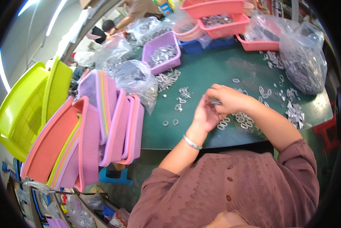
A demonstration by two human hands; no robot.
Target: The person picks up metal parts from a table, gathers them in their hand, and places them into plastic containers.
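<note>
A broad green table with a curved-looking front edge (159,136) stretches before me. To my left, leaning stacks of perforated plastic baskets rise beside it: lime-green baskets (24,110) at the outside, then a coral-red basket (51,142) and, nearer the table, pink-rimmed purple baskets (119,125). Across the table at the upper left, another person in a tan top (142,8) leans forward. At the far right stands a bulging clear plastic bag of grey metal pieces (305,68), and a similar clear plastic bag (136,78) slumps next to the baskets. Behind that one sits a purple rectangular plastic tray (167,68) with silvery pieces inside; stacked pink plastic trays (225,32) stand at the back.

My two hands meet over the table's near part. My right hand (226,98) bends over, fingers curled round a small dark-grey metal bit (215,101); my left hand (205,116) is cupped against it from below (whether it grips the bit too, I cannot tell). A silver bangle (192,142) circles my left wrist. Flat oval metal links (244,121) lie loosely beneath my right forearm, and two little round metal rings (175,122) rest left of my hands.
</note>
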